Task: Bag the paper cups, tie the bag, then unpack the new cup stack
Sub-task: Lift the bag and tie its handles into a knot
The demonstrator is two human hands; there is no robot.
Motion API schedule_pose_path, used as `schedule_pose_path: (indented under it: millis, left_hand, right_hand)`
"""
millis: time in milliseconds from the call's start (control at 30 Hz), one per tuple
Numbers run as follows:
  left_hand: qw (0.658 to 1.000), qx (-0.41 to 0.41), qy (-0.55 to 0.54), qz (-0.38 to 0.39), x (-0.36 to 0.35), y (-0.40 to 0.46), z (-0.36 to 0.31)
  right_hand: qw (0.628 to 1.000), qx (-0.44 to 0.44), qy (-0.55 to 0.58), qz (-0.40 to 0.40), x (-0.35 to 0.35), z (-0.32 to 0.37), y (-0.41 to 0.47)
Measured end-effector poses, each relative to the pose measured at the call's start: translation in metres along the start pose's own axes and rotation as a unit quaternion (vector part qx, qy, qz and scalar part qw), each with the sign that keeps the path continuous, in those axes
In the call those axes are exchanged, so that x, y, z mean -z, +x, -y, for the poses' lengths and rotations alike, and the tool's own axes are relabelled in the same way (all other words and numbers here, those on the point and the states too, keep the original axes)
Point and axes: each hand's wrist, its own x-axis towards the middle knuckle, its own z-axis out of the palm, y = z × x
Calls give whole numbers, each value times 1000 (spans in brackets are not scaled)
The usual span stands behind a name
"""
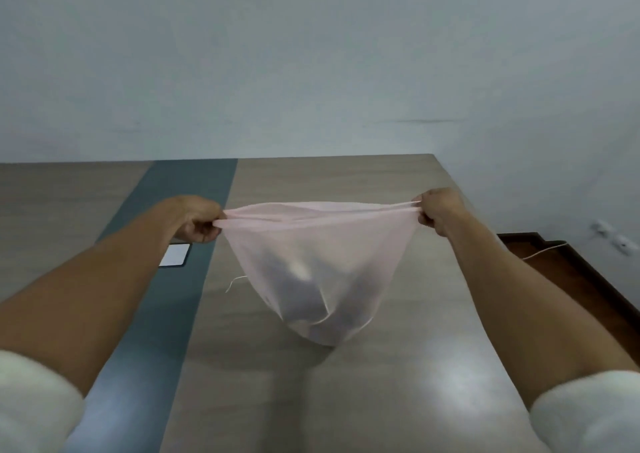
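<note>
Both hands up over the surface, pulling the mouth of a thin pink plastic bag wide apart. Left hand: fingers curled tight round the bag's left top edge, bunched plastic running out of the fist. Right hand: same grip on the right top edge, thumb & fingers pinching the stretched strip. Top edge drawn taut btwn the two, almost a straight line.

Bag hangs in a pouch below that line, its bottom at or just above the wood-look surface, can't tell if it touches. Inside, low down, dark shapes w/ a pale patch show through the plastic, prob. the paper cups, but too blurred by the film to count or see how they lie. No print or label readable on the bag or on what's inside.

Surface has a dark teal strip running front to back on the left side. On it, just beside the left forearm, a small flat white rectangle w/ dark border, no text legible. A thin pale thread lies near the bag's left side. White fuzzy sleeves pushed up both arms. Plain pale wall behind. Floor at right: dark wood w/ a thin cord across it.
</note>
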Motion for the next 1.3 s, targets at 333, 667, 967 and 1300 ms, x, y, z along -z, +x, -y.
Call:
schedule_pose_path:
  millis: [333, 667, 967, 1300]
  left_hand:
    - [994, -91, 32, -45, -23, -33, -5]
    - [972, -132, -185, 65, -58, -42, 10]
    - [965, -257, -38, -38, -90, -53, 38]
    - [968, -228, -93, -44, -111, -64, 36]
  right_hand:
    - [995, 7, 2, -96, 46, -10, -34]
    - [994, 88, -61, 14, 88, -33, -13]
    - [965, 195, -158, 69, 122, -50, 0]
    - [969, 133, -166, 127, 131, -58, 23]
